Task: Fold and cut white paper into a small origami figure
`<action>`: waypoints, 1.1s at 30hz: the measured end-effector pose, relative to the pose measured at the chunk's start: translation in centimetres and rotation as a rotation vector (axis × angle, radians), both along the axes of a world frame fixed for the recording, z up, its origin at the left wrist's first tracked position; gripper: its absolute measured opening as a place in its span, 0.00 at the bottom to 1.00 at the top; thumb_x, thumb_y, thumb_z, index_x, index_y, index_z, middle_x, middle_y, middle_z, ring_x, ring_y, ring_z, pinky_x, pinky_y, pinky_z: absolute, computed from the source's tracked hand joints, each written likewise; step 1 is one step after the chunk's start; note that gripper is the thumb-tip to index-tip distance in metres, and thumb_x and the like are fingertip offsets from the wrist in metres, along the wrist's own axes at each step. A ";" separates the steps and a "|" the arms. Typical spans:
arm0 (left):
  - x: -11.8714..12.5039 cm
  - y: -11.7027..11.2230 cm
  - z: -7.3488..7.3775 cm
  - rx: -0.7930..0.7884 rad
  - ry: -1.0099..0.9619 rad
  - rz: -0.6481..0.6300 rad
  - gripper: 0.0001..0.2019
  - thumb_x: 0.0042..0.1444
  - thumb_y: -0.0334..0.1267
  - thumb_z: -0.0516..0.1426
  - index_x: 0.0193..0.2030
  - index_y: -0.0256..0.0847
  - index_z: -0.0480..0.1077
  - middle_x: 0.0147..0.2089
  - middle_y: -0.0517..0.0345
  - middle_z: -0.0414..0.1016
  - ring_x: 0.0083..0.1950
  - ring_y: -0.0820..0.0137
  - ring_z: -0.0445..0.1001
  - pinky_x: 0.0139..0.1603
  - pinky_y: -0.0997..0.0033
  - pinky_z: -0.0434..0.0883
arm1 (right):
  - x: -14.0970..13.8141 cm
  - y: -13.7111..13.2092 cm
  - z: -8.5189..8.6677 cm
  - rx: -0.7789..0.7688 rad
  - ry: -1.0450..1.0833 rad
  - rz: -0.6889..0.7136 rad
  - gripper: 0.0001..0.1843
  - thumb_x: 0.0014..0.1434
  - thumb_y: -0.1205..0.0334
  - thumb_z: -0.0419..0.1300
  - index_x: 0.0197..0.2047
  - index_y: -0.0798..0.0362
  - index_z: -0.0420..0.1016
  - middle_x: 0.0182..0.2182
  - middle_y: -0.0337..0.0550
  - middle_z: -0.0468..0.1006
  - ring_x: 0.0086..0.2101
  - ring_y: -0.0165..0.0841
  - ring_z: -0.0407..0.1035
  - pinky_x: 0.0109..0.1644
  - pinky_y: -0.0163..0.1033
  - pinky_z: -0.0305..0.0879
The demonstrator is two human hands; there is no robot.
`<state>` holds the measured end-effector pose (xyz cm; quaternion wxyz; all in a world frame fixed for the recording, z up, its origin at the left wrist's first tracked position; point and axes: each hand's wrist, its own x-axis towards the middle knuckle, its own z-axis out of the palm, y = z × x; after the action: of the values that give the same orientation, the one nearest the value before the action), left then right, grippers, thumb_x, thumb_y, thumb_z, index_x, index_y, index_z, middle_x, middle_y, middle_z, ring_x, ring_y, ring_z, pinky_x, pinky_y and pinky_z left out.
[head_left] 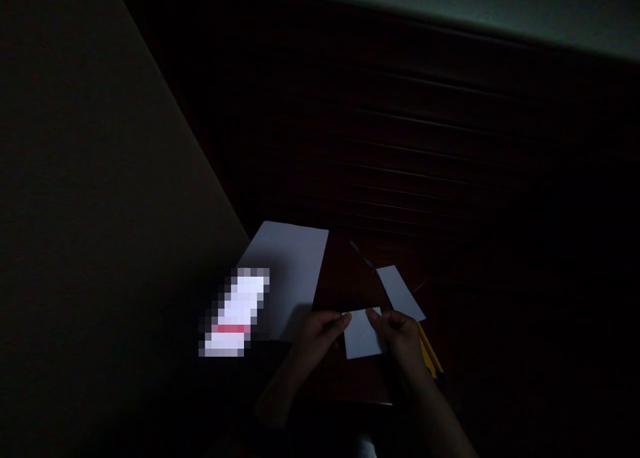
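Note:
The scene is very dark. My left hand (320, 335) and my right hand (400, 335) both pinch a small white piece of paper (363, 338) at its upper edge, over a dark wooden table (345, 278). The left fingers grip its left corner, the right fingers its right corner. Another small white paper strip (400, 293) lies just beyond my right hand. A larger white sheet (290, 275) lies to the left of my left hand.
A thin dark pen-like stick (363, 256) lies beyond the papers. Something yellow (429, 355) lies under my right wrist. A blurred white and red object (235, 311) sits at the left. A pale wall (90, 211) fills the left side.

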<state>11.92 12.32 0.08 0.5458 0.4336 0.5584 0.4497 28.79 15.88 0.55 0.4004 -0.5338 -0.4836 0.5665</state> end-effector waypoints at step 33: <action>0.8 -0.6 0.1 -0.025 -0.098 -0.122 0.16 0.43 0.42 0.63 0.38 0.34 0.72 0.35 0.48 0.78 0.35 0.62 0.76 0.34 0.70 0.70 | -1.3 -1.0 0.5 0.467 -0.670 -0.157 0.16 0.59 0.51 0.51 0.30 0.54 0.69 0.22 0.43 0.75 0.22 0.32 0.67 0.24 0.32 0.54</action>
<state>12.71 11.73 0.17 0.6042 0.4376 0.5091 0.4292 27.54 14.87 1.02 0.3735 -0.6186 -0.6604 0.2042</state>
